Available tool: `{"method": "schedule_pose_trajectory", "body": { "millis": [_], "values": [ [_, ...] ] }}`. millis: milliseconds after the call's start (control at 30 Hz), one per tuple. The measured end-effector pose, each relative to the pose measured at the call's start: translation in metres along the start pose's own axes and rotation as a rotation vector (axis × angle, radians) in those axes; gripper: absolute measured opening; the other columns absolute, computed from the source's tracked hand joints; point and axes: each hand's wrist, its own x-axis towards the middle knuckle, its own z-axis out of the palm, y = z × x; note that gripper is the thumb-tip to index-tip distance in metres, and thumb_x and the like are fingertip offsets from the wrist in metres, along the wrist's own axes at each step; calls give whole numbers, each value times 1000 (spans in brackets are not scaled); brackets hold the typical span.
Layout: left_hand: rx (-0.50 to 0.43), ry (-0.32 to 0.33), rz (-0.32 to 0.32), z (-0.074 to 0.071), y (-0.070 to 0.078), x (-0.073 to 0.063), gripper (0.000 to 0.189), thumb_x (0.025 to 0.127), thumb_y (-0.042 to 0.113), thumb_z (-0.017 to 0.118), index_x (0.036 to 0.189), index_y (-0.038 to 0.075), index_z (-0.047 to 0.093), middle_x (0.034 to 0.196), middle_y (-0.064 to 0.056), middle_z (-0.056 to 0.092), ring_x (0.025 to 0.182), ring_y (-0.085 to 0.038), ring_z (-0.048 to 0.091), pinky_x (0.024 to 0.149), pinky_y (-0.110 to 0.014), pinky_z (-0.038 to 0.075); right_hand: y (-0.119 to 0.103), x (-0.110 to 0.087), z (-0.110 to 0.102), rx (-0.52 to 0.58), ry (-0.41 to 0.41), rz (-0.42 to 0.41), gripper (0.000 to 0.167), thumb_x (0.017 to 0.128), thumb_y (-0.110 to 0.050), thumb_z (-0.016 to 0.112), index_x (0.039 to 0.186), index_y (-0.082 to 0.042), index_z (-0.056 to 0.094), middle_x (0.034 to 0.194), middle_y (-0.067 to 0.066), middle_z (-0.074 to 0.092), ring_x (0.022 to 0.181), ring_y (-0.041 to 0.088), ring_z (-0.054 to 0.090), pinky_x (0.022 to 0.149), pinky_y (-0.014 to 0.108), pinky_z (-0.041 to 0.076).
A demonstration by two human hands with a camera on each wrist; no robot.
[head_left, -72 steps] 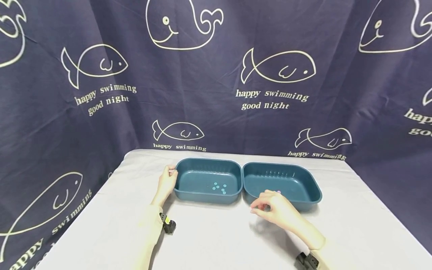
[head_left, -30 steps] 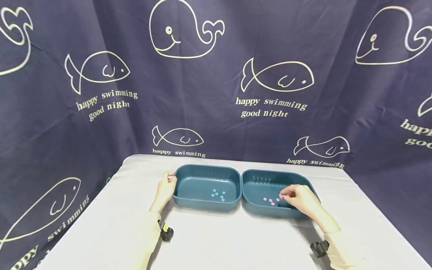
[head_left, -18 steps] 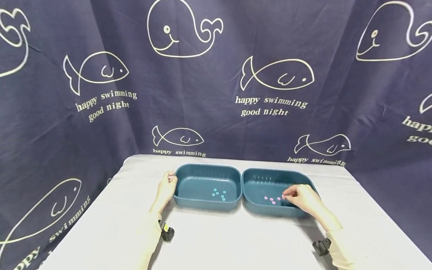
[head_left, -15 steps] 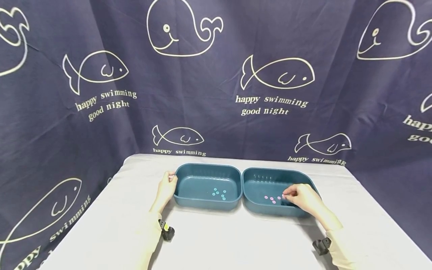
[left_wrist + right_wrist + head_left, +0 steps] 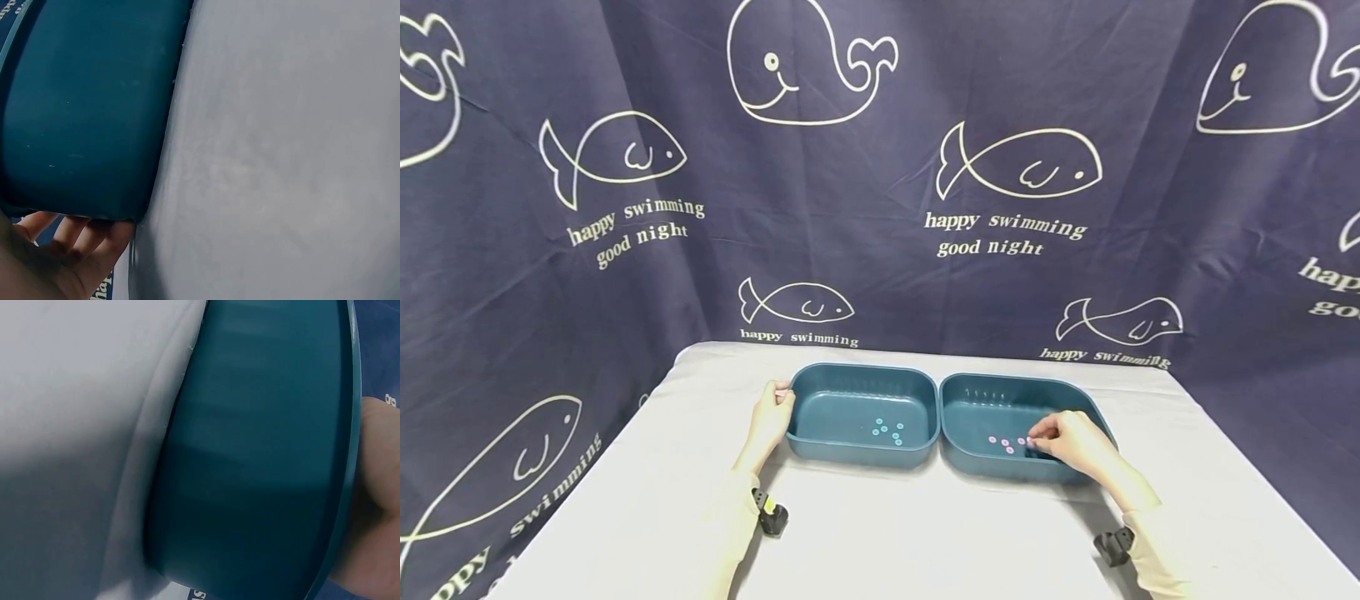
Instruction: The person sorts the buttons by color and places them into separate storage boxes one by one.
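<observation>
Two teal plastic bins stand side by side on the white table. Several small light-blue button-like discs lie in the left bin. My left hand grips that bin's left end; in the left wrist view its fingers lie along the outside of the end wall. Inside the right bin several small pink button-like discs lie near the front. My right hand reaches over the front wall, thumb and forefinger pinching a pink disc close over the floor. In the right wrist view the bin wall hides the fingertips.
A white cloth covers the table, with a dark blue curtain printed with fish and whales behind and at the sides. Black wrist cameras sit on the left sleeve and the right sleeve.
Since the earliest frame my right hand has moved right and back, from the right bin's front left into that bin, uncovering the pink discs. My left hand has stayed at the left bin.
</observation>
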Motion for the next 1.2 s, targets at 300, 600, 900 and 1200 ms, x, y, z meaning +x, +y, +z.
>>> {"method": "schedule_pose_trajectory", "body": {
  "millis": [300,600,900,1200],
  "values": [
    [11,-3,0,1,0,1,28,96,18,45,119,3,51,99,-20,62,88,-29,59,77,-38,46,1,1,1,-2,-7,2,4,77,-16,73,80,-12,74,71,-5,69,63,5,58,59,26,45],
    [18,5,9,0,0,2,28,95,17,45,118,3,52,95,-19,62,87,-30,59,76,-39,45,2,0,-1,-16,-8,9,9,77,-16,74,82,-8,74,73,-2,71,66,10,62,62,32,48],
    [21,1,1,-2,-1,1,27,96,17,46,118,4,52,96,-19,62,87,-29,59,75,-38,45,-6,-3,-5,-5,35,-4,12,79,-16,72,88,-9,74,78,0,72,71,14,66,66,36,51],
    [13,4,0,-3,0,0,29,95,18,44,118,4,52,97,-20,62,88,-31,59,76,-39,45,-63,-17,10,141,235,-351,14,74,-12,76,87,-15,74,70,-17,59,65,-4,52,59,19,46]
  ]
}}
